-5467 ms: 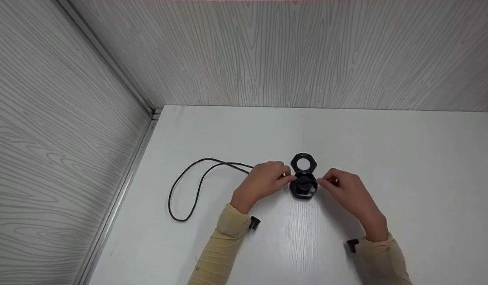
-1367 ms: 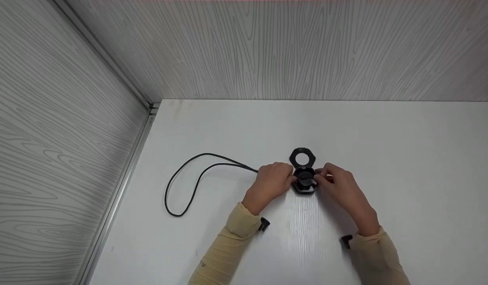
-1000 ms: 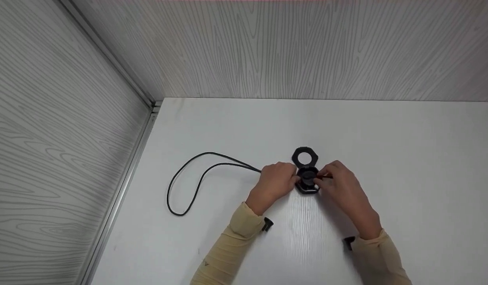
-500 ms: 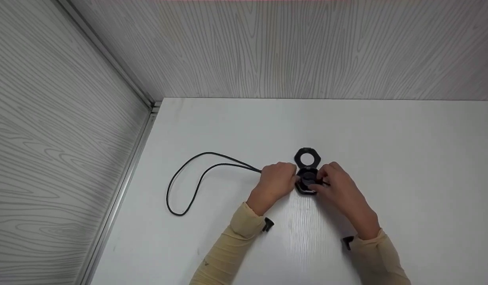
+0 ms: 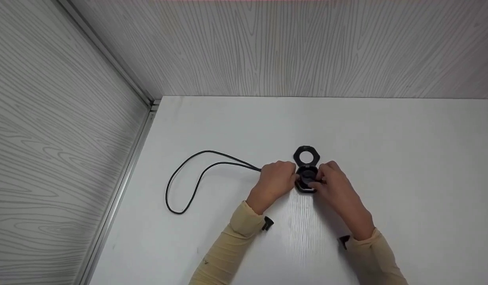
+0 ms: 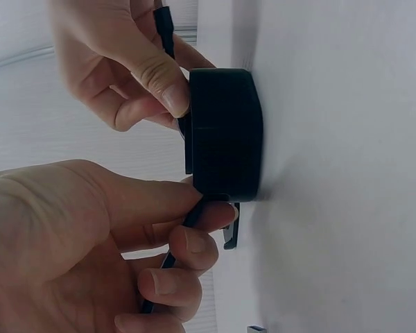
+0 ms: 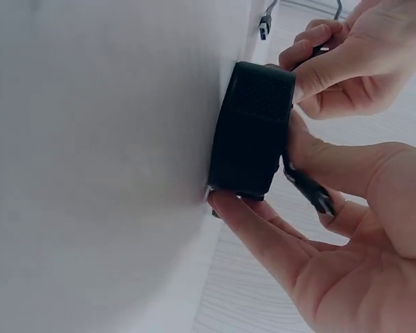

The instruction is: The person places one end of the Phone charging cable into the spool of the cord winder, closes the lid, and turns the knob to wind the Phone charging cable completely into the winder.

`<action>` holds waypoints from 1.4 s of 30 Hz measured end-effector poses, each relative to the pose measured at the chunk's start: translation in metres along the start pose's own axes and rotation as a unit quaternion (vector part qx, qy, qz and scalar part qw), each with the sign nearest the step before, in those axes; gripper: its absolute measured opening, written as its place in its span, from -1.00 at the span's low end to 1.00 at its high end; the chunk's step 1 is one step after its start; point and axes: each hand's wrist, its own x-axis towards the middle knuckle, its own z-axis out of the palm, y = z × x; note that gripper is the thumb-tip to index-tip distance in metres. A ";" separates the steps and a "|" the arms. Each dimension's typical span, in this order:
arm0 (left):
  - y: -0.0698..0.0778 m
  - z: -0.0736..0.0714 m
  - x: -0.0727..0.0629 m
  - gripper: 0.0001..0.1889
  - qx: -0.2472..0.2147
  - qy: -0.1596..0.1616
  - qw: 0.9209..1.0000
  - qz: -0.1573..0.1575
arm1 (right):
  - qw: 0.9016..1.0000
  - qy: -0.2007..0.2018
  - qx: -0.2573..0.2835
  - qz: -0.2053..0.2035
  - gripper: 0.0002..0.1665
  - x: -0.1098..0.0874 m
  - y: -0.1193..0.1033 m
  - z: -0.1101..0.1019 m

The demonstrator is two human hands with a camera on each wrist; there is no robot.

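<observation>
The white table [image 5: 386,158] carries everything, and the black hexagonal case [image 5: 306,184] serves as the landmark: it sits a little forward of the table's middle, its ring-shaped lid [image 5: 306,155] folded open on the far side. To the case's left a black cable [image 5: 188,178] runs out in a long loop across the table and comes back to the left hand.

The step in hand looks like seating the cable's end into the case. To do it well, the case should stay flat on the table, steadied from both sides, while the cable is fed in gently, without kinking it or tipping the body.

The left hand [image 5: 273,184] lies against the case's left side; in the left wrist view its fingers [image 6: 194,246] are curled around the cable just below the case, gripping it. The right hand [image 5: 333,184] is at the case's right side, its thumb [image 7: 319,163] and one finger [image 7: 256,229] pinching the case body between them, with a thin black piece lying across its fingers.
</observation>
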 end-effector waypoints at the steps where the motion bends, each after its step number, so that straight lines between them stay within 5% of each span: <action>1: 0.000 0.000 0.000 -0.75 -0.004 -0.002 1.000 -0.001 | 1.000 -0.002 -0.002 -0.006 -0.76 0.000 0.001 -0.001; 9: 0.002 -0.004 -0.001 -0.67 -0.025 -0.027 0.999 -0.006 | 0.999 -0.030 0.043 0.008 -0.97 -0.002 0.011 -0.013; 16: 0.005 -0.008 0.001 -0.68 -0.024 -0.029 0.999 -0.011 | 0.991 -0.045 0.094 0.088 -0.85 0.002 0.014 -0.018; 25: 0.006 -0.004 -0.001 -0.69 -0.018 -0.018 0.999 -0.021 | 0.978 -0.091 0.132 0.134 -0.78 0.010 0.017 -0.017; 32: 0.006 -0.005 -0.002 -0.70 -0.019 -0.023 0.999 -0.022 | 0.978 -0.098 0.099 0.155 -0.69 0.008 0.015 -0.018; 42: 0.005 -0.004 -0.003 -0.69 -0.016 -0.017 1.000 -0.018 | 0.985 -0.056 0.089 0.137 -0.78 0.003 0.011 -0.015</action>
